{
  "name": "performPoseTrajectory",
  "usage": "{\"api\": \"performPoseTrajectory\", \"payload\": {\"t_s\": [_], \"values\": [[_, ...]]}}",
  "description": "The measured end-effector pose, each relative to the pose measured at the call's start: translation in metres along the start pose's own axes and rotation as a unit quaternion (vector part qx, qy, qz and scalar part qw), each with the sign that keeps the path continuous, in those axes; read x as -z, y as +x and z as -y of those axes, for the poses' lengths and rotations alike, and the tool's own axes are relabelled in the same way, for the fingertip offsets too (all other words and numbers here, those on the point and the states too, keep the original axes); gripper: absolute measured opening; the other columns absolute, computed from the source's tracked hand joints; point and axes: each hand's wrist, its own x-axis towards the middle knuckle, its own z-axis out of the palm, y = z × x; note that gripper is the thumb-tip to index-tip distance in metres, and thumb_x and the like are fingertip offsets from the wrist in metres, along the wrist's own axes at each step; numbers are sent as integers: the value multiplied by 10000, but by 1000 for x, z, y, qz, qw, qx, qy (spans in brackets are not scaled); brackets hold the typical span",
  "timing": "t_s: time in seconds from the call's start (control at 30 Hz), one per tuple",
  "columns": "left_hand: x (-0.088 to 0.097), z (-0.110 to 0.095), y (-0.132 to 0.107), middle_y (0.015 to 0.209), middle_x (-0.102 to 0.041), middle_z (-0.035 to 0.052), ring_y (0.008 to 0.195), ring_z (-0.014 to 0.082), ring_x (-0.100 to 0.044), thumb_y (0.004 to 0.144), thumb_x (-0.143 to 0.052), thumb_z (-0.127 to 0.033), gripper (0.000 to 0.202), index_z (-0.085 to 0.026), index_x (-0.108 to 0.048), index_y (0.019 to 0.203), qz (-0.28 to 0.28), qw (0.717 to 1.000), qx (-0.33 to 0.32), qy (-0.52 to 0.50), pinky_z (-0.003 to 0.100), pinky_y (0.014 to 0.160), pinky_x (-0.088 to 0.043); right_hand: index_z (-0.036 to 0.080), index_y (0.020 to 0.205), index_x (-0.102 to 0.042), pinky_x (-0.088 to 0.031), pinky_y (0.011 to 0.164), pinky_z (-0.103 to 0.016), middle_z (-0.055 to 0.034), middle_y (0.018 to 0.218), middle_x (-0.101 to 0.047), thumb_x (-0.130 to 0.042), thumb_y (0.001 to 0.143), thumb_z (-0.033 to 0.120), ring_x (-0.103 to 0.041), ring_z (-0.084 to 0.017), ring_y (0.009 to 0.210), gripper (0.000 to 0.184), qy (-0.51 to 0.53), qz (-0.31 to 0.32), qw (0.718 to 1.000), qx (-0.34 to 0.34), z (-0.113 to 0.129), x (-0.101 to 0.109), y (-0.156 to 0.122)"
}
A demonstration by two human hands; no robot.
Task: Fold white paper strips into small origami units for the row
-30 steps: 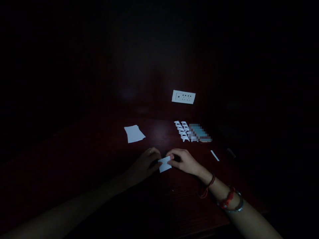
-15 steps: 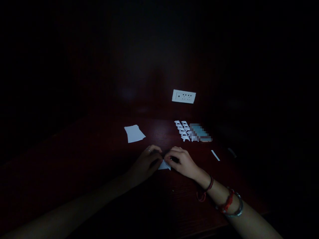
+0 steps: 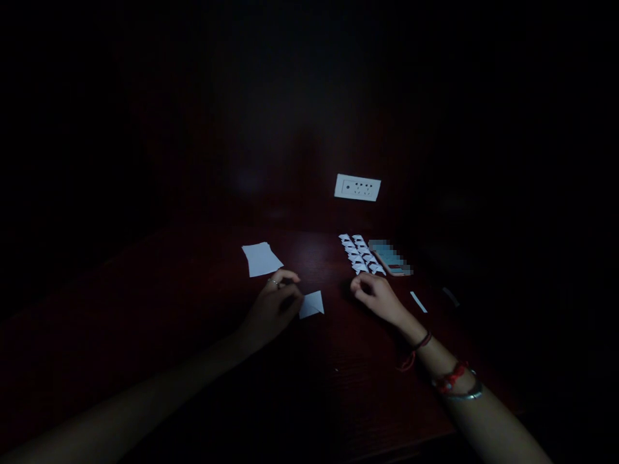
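Note:
The scene is very dark. My left hand (image 3: 273,306) pinches the left edge of a small folded white paper piece (image 3: 312,304), roughly triangular, just above the dark red table (image 3: 193,335). My right hand (image 3: 376,295) is off the paper, to its right, with fingers curled loosely and nothing seen in them. It is close below a cluster of several small folded white pieces (image 3: 360,252).
A small stack of white paper sheets (image 3: 261,259) lies behind my left hand. A blurred-out flat object (image 3: 391,256) sits beside the folded pieces. A thin white strip (image 3: 418,301) lies at right. A white wall socket (image 3: 356,187) is at the back.
Both hands were pressed together on the paper; now my right hand has let go and moved right and back, while my left hand keeps the piece, now folded to a triangle.

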Motion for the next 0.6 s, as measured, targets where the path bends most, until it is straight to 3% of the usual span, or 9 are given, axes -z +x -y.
{"api": "performPoseTrajectory", "payload": {"t_s": [0.1,0.17,0.27,0.37,0.5,0.6], "values": [[-3,-1,2,1004,-425,21,923,166,-452,822,-425,-183,164,-171,-521,690,11,999,23,-19,307,782,-386,152,834,-545,-386,661,-231,-18,767,-546,-479,767,204,-491,-109,699,107,80,37,996,9,8,-9,-1],[-6,-2,3,988,-437,15,907,162,-459,826,-424,-197,162,-175,-526,702,19,999,29,-25,311,787,-384,155,948,-527,-400,672,-229,-13,774,-557,-526,748,238,-505,-104,694,216,144,77,987,5,17,-16,-1],[-10,-3,4,976,-445,13,892,160,-463,827,-420,-202,159,-177,-530,715,24,999,30,-23,313,783,-388,156,943,-526,-407,634,-217,10,699,-552,-540,736,226,-505,-95,645,219,189,80,978,-32,25,-24,-1],[-12,-2,3,987,-440,18,909,165,-458,825,-422,-195,138,-183,-538,752,30,999,23,-18,313,781,-396,148,847,-550,-399,617,-214,9,675,-557,-528,741,211,-505,-93,624,125,160,46,985,-43,25,-23,-1],[-13,-4,3,1053,-409,28,1003,177,-415,813,-452,-173,122,-209,-527,902,21,1000,-12,-1,336,849,-370,155,798,-584,-391,628,-218,-6,710,-573,-506,760,200,-513,-102,650,97,85,31,996,9,27,-18,-1],[-11,-10,5,1082,-393,31,1043,179,-391,812,-459,-159,97,-203,-522,872,13,999,-38,3,334,871,-356,169,797,-602,-382,652,-232,-10,716,-572,-488,781,207,-510,-109,669,121,47,27,998,41,35,-17,-1]]}}
